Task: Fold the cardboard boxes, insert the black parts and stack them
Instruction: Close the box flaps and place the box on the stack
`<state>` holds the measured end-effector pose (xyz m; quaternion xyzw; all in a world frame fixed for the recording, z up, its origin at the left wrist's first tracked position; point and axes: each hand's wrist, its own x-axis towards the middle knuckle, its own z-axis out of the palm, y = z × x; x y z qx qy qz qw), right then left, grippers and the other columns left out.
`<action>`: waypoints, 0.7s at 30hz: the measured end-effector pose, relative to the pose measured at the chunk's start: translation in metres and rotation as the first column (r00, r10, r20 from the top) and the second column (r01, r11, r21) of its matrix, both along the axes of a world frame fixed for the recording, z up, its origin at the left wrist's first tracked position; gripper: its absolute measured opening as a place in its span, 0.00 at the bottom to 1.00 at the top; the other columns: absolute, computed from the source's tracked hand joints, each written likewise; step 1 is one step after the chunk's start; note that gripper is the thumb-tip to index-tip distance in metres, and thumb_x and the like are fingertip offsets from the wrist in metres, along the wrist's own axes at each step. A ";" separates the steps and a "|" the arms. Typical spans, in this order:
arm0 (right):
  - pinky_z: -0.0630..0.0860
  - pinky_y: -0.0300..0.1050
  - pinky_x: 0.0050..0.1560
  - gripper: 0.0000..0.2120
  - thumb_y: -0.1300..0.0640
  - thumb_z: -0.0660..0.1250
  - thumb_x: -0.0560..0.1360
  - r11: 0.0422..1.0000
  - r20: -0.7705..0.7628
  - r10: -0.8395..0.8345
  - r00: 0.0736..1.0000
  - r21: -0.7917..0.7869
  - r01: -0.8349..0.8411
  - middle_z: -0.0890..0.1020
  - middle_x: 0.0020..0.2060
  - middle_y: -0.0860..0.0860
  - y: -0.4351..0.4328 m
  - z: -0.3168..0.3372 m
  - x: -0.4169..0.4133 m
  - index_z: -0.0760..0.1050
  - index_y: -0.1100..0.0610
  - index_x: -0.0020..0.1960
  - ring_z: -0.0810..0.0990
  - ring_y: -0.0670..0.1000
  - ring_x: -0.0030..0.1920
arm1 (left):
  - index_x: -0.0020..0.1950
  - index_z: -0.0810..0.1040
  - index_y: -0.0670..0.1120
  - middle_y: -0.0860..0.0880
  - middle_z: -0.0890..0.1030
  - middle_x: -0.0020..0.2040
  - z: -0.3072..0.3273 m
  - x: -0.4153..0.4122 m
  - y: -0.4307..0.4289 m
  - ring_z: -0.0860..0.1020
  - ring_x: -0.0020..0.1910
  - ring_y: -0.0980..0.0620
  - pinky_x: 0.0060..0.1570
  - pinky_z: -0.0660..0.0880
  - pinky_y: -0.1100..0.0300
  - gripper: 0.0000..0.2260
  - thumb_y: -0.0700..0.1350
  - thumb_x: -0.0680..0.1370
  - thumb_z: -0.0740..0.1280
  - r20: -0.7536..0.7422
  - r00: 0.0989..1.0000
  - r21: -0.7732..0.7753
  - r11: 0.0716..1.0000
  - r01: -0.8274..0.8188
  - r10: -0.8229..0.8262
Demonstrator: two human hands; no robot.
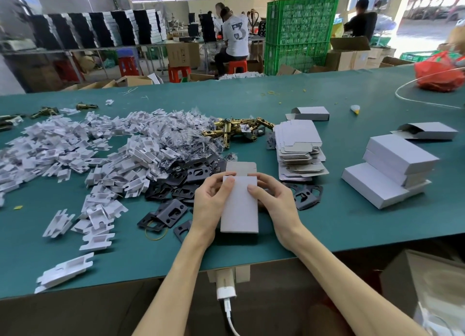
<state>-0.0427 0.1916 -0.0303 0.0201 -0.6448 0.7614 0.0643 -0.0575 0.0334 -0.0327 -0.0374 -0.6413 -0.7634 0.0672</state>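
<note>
Far left on the green table (352, 235) lies a loose heap of white plastic inserts (75, 144). To its right, just beyond the hands, is a scatter of black parts (181, 184).

Both bare forearms enter from the lower edge and converge at the centre. The left hand (210, 202) grips the left long edge of the cardboard box (240, 205), with the thumb laid on the top face near the far left corner and the fingers curled round the side. The right hand (274, 200) grasps the right long edge likewise, thumb on the top face. The box sits between the hands, its long axis pointing away from the person and its far end flap (241, 168) open.

To the right stands a stack of flat box blanks (299, 149). Further right is a stepped stack of folded boxes (392, 169).

No print is visible on the box. The only legible mark is a large "3" on the back of a seated person's white shirt (236, 32) in the background.
</note>
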 end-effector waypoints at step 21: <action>0.79 0.54 0.53 0.08 0.50 0.71 0.75 0.995 -0.011 0.098 0.995 0.023 -0.098 0.85 0.50 0.51 0.000 0.002 0.005 0.84 0.50 0.53 0.82 0.52 0.51 | 0.61 0.85 0.44 0.42 0.86 0.60 0.003 0.001 -0.001 0.84 0.54 0.43 0.53 0.81 0.48 0.15 0.49 0.79 0.67 0.056 0.990 0.103 0.987 0.127 -0.133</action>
